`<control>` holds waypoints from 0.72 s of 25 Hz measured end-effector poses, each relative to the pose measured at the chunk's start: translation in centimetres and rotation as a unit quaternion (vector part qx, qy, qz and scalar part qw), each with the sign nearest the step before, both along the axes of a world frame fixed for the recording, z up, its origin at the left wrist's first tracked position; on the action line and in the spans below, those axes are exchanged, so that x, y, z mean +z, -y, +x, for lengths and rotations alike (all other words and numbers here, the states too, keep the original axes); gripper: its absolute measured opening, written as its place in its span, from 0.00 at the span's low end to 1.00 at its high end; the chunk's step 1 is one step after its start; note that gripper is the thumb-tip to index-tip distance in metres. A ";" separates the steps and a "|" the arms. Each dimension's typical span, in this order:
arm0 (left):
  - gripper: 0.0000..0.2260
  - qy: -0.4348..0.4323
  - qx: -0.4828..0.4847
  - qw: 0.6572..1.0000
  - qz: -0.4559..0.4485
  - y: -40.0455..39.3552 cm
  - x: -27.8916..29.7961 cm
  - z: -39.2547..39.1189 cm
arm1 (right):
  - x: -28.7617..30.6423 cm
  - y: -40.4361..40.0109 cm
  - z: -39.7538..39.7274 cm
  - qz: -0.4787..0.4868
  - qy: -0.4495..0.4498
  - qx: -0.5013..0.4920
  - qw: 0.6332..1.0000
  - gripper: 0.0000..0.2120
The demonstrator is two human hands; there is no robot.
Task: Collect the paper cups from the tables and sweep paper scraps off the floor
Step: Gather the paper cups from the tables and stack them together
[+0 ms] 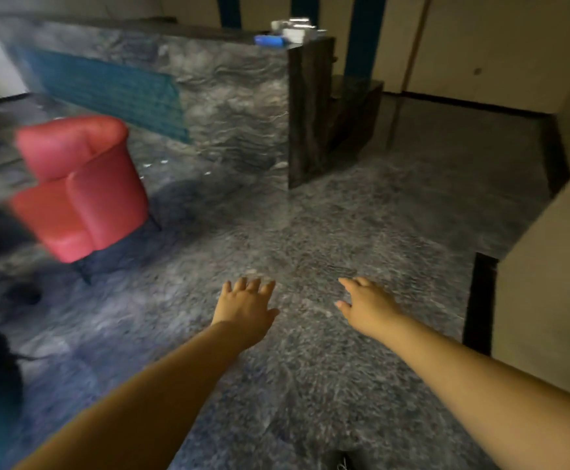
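Left hand (246,308): bare, no ring or glove.
Right hand (366,305): bare, no ring or glove.
Forearms: bare, no sleeves or wristwear visible.
Shoe (339,461): dark, pale lacing, near edge.

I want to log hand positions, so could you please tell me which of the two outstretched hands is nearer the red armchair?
The left hand, fingers spread, empty over the floor. It is nearer the red armchair than the right hand.

Grey speckled stone floor (310,232), polished, glossy at 1 o'clock. Grey veined marble-look counter (236,106) at 12 o'clock, smooth, sheened. Red leather-like armchair (86,184) at 10 o'clock, smooth, slight gloss.
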State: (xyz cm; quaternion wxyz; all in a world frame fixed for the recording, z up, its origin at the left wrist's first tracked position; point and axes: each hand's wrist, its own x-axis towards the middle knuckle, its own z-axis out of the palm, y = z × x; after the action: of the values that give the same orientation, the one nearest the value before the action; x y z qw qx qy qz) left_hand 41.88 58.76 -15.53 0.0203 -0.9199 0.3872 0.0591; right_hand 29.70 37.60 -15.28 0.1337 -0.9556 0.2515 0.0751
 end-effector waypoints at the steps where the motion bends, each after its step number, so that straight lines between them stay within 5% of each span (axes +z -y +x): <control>1: 0.29 -0.004 0.023 1.000 0.000 -1.4 -0.2 1.0 | -0.4 -1.0 1.9 0.003 -0.003 0.026 1.000 0.28; 18: 0.30 -0.008 0.383 0.923 0.024 -15.6 -3.4 17.0 | -3.2 -11.4 34.5 -0.007 -0.051 0.371 0.927 0.27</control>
State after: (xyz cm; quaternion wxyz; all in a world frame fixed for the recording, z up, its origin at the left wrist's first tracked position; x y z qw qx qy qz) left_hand 58.90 74.34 -18.96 0.0150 -0.9967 0.0042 0.0793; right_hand 64.23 49.03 -18.52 0.0763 -0.9765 -0.1140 0.1665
